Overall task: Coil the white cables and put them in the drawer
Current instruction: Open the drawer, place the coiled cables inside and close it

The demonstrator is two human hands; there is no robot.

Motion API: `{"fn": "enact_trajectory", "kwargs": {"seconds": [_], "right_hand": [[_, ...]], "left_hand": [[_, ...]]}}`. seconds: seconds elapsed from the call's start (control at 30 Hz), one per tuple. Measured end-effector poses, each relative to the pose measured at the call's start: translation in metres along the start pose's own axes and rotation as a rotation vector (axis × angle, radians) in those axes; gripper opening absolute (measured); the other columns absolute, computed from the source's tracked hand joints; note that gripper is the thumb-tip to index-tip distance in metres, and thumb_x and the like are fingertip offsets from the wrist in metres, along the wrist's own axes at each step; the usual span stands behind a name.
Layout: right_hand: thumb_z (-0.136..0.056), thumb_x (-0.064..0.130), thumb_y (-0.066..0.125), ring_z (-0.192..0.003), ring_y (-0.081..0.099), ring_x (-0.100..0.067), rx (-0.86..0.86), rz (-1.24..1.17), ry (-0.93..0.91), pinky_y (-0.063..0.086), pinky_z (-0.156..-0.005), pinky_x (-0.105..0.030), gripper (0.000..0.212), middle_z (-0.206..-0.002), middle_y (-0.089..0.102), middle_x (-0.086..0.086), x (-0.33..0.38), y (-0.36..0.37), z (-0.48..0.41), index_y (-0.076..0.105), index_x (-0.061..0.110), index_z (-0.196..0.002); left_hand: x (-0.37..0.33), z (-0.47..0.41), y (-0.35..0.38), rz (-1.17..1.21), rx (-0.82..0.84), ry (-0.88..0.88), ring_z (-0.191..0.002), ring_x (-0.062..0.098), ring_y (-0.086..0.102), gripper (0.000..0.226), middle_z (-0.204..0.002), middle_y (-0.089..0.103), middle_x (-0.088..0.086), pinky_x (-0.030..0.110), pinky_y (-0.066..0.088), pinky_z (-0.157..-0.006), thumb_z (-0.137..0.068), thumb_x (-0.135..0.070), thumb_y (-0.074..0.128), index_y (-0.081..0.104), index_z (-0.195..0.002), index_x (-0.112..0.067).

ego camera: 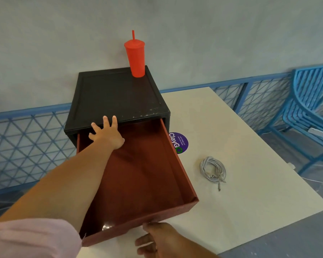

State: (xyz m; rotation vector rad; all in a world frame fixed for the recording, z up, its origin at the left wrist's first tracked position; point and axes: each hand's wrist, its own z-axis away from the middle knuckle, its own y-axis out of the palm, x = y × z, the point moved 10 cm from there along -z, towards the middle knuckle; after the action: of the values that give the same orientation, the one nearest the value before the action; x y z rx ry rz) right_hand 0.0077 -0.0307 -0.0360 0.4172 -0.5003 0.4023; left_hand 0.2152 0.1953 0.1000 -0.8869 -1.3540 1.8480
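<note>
A bundle of coiled white cables (213,170) lies on the pale table (250,183), to the right of the drawer. The red-brown drawer (175,164) is pulled far out of a black cabinet (117,94); no cable shows inside it. My left hand (106,135) reaches over the drawer, fingers spread against the cabinet's front top edge. My right hand (155,237) is at the middle of the drawer's front panel, thumb on the panel and fingers curled under it, where the grip itself is hidden.
A red tumbler with a straw (135,56) stands on the cabinet's back right corner. A purple round sticker (179,142) lies on the table beside the drawer. Blue mesh railing (26,146) runs behind, and a blue chair (309,112) stands at the right.
</note>
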Motion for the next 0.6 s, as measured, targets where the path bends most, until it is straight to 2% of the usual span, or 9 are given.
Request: {"fn": "enact_trajectory", "kwargs": {"seconds": [0.07, 0.13, 0.17, 0.23, 0.3, 0.4, 0.47, 0.53, 0.6], "right_hand": [[-0.091, 0.046, 0.047, -0.071, 0.061, -0.013, 0.001, 0.302, -0.016, 0.047, -0.067, -0.020, 0.035, -0.083, 0.064, 0.001, 0.002, -0.014, -0.001, 0.053, 0.018, -0.110], [-0.090, 0.042, 0.051, -0.059, 0.056, -0.004, -0.057, 0.539, -0.067, 0.043, -0.058, -0.014, 0.028, -0.078, 0.058, 0.003, 0.012, -0.040, -0.002, 0.055, 0.020, -0.106], [-0.090, 0.036, 0.053, -0.060, 0.057, -0.004, -0.099, 0.639, -0.085, 0.043, -0.059, -0.016, 0.020, -0.079, 0.057, 0.000, 0.017, -0.058, -0.001, 0.057, 0.018, -0.098], [-0.091, 0.029, 0.049, -0.087, 0.061, -0.019, -0.172, 0.933, -0.128, 0.045, -0.074, -0.026, 0.022, -0.097, 0.058, -0.012, 0.033, -0.095, 0.005, 0.060, 0.010, -0.095], [-0.091, 0.028, 0.044, -0.111, 0.054, -0.027, -0.321, 1.163, -0.185, 0.042, -0.088, -0.029, 0.032, -0.119, 0.057, -0.017, 0.056, -0.136, 0.016, 0.059, 0.004, -0.107], [-0.088, 0.022, 0.043, -0.110, 0.054, -0.026, -0.672, 1.260, -0.280, 0.041, -0.083, -0.028, 0.020, -0.118, 0.059, -0.009, 0.099, -0.198, 0.041, 0.055, 0.014, -0.102], [-0.085, 0.019, 0.047, -0.108, 0.052, -0.027, -0.875, 1.246, -0.387, 0.043, -0.087, -0.030, 0.025, -0.117, 0.055, -0.007, 0.126, -0.225, 0.057, 0.053, 0.017, -0.109], [-0.083, 0.019, 0.052, -0.106, 0.048, -0.028, -0.958, 1.255, -0.475, 0.044, -0.089, -0.033, 0.031, -0.116, 0.050, -0.009, 0.143, -0.235, 0.063, 0.051, 0.015, -0.114], [-0.079, 0.019, 0.062, -0.100, 0.049, -0.031, -1.021, 1.255, -0.551, 0.046, -0.083, -0.037, 0.033, -0.109, 0.050, -0.011, 0.155, -0.236, 0.065, 0.052, 0.010, -0.109]], "left_hand": [[-0.003, 0.008, 0.006, 0.043, -0.001, 0.017, -0.143, 0.041, -0.009, 0.089, -0.157, -0.021, 0.000, 0.058, 0.013, -0.113, -0.088, -0.037, 0.055, -0.010, -0.147, -0.030], [-0.012, 0.019, 0.012, 0.088, -0.001, 0.053, -0.143, 0.039, -0.008, 0.088, -0.157, -0.020, 0.000, 0.057, 0.015, -0.113, -0.087, -0.038, 0.056, -0.007, -0.148, -0.030], [-0.018, 0.024, 0.014, 0.108, 0.001, 0.077, -0.144, 0.038, -0.007, 0.087, -0.157, -0.019, 0.000, 0.056, 0.016, -0.113, -0.087, -0.039, 0.055, -0.005, -0.148, -0.030], [-0.035, 0.037, 0.016, 0.152, 0.012, 0.138, -0.144, 0.036, -0.006, 0.084, -0.158, -0.017, 0.000, 0.055, 0.018, -0.113, -0.086, -0.042, 0.054, -0.002, -0.148, -0.030], [-0.055, 0.050, 0.016, 0.214, 0.021, 0.206, -0.145, 0.033, -0.006, 0.082, -0.158, -0.014, -0.001, 0.053, 0.018, -0.114, -0.086, -0.042, 0.054, 0.001, -0.148, -0.031], [-0.087, 0.072, 0.015, 0.297, 0.015, 0.298, -0.146, 0.030, -0.002, 0.079, -0.159, -0.008, -0.001, 0.048, 0.018, -0.115, -0.086, -0.039, 0.056, 0.008, -0.148, -0.030], [-0.107, 0.086, 0.017, 0.347, 0.022, 0.335, -0.146, 0.028, 0.001, 0.077, -0.159, -0.005, 0.000, 0.046, 0.019, -0.116, -0.085, -0.037, 0.057, 0.012, -0.148, -0.029], [-0.123, 0.099, 0.024, 0.386, 0.049, 0.352, -0.146, 0.028, 0.003, 0.076, -0.159, -0.002, 0.001, 0.044, 0.020, -0.116, -0.085, -0.035, 0.058, 0.016, -0.148, -0.027], [-0.138, 0.112, 0.034, 0.412, 0.089, 0.368, -0.146, 0.028, 0.005, 0.073, -0.159, 0.000, 0.002, 0.042, 0.022, -0.116, -0.085, -0.032, 0.057, 0.019, -0.147, -0.026]]}}
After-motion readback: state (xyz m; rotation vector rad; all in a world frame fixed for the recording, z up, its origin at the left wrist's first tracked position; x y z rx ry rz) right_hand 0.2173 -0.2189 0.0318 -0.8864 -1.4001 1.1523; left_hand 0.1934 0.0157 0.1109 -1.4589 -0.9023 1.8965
